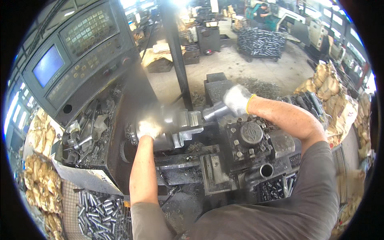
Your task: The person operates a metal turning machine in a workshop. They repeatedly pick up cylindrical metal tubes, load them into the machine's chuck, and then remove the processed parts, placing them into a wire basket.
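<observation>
My right hand [239, 100], in a white glove with a yellow cuff, is closed around one end of a short grey metal tube [214, 111]. The tube's other end points left, toward the jaws [189, 119] of the lathe chuck. Whether it touches them I cannot tell. In a pale glove, my left hand [149, 127] lies against the chuck [162, 141] on its left side; the fingers are smeared and hard to read. Right of the chuck stands the square tool post [251, 133] with its round cap. Nearer to me, another tube [265, 170] lies with its open end showing.
A control panel [86, 52] with a lit screen rises at the left. Loose tools and metal chips fill a tray [60, 158] below it. A wire basket [72, 216] of metal pins stands lower left. Sacks [340, 104] are at the right; a person [262, 13] is far back.
</observation>
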Available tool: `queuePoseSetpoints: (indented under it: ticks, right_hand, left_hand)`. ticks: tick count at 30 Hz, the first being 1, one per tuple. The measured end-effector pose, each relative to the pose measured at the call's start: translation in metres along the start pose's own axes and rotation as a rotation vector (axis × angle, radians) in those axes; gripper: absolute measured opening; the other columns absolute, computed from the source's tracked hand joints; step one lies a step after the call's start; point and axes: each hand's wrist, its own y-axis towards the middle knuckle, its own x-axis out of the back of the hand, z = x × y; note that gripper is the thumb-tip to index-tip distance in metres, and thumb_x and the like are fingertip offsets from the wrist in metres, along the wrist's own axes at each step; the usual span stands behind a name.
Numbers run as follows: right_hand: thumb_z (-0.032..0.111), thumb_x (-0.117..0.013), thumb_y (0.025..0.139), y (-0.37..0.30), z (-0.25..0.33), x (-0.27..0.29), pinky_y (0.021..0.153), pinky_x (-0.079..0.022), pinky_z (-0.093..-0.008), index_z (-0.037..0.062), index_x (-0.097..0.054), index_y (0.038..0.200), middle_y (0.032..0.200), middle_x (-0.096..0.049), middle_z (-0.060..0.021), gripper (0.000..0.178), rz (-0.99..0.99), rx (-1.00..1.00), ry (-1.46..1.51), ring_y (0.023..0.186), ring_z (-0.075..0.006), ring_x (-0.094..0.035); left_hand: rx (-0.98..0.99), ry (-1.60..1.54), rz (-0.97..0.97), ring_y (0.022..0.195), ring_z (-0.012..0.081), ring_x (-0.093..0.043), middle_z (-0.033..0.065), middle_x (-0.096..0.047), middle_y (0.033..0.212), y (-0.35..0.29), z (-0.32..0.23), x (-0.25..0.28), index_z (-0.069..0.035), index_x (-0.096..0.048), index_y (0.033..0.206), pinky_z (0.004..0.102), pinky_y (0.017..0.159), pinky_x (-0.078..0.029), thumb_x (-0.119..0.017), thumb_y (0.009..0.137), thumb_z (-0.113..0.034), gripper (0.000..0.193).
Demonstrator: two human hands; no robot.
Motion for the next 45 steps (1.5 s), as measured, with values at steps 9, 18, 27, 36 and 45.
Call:
queuePoseSetpoints:
  ticks: [9, 18, 27, 36, 45]
  right_hand:
    - [0.027, -0.080, 0.076, -0.163, 0.172, 0.047, 0.061, -0.061, -0.0508, 0.0053, -0.056, 0.128, 0.095, -0.069, -0.0210, 0.061, -0.488, -0.389, 0.618, 0.072, -0.0395, -0.074]
    - [0.049, -0.088, 0.079, -0.190, 0.290, -0.093, 0.091, -0.061, -0.0483, 0.0061, -0.062, 0.142, 0.120, -0.074, -0.0248, 0.081, 0.218, -0.464, 1.403, 0.110, -0.0327, -0.075]
    - [0.036, -0.089, 0.079, -0.335, 0.233, -0.149, 0.078, -0.062, -0.0390, 0.0006, -0.070, 0.129, 0.102, -0.079, -0.0151, 0.064, 0.393, -0.472, 1.442, 0.089, -0.0241, -0.077]
    - [0.038, -0.090, 0.083, -0.437, 0.181, -0.142, 0.090, -0.061, -0.0401, 0.0021, -0.070, 0.126, 0.112, -0.079, -0.0194, 0.059, -0.060, -1.059, 0.934, 0.104, -0.0320, -0.078]
    - [0.024, -0.086, 0.081, -0.229, 0.228, -0.059, 0.083, -0.065, -0.0390, 0.0067, -0.070, 0.132, 0.119, -0.076, -0.0208, 0.056, -0.427, -0.260, 0.831, 0.104, -0.0322, -0.078]
  left_hand:
    - [-0.333, -1.199, -0.326, 0.139, 0.0351, -0.057, 0.0172, -0.061, 0.149, -0.158, -0.070, -0.073, -0.003, -0.047, 0.156, 0.0494, 0.116, -0.046, -0.087, 0.086, -0.032, 0.086]
    - [0.763, -2.101, 0.412, 0.118, 0.0271, -0.067, 0.0099, -0.071, 0.125, -0.253, -0.106, -0.171, -0.004, -0.065, 0.135, 0.0441, 0.106, -0.052, -0.083, 0.093, -0.014, 0.047]
    - [0.989, -2.464, 0.482, 0.106, 0.0344, -0.071, 0.0146, -0.073, 0.115, -0.280, -0.087, -0.151, -0.006, -0.065, 0.129, 0.0526, 0.090, -0.060, -0.051, 0.105, -0.069, 0.069]
    - [0.892, -2.654, 0.636, 0.095, 0.0347, -0.078, 0.0137, -0.079, 0.105, -0.294, -0.054, -0.148, -0.001, -0.070, 0.124, 0.0511, 0.088, -0.064, -0.041, 0.108, -0.070, 0.076]
    - [0.652, -2.266, 0.739, 0.108, 0.0249, -0.073, 0.0109, -0.074, 0.120, -0.319, -0.078, -0.106, -0.006, -0.063, 0.137, 0.0410, 0.097, -0.061, -0.050, 0.109, -0.062, 0.064]
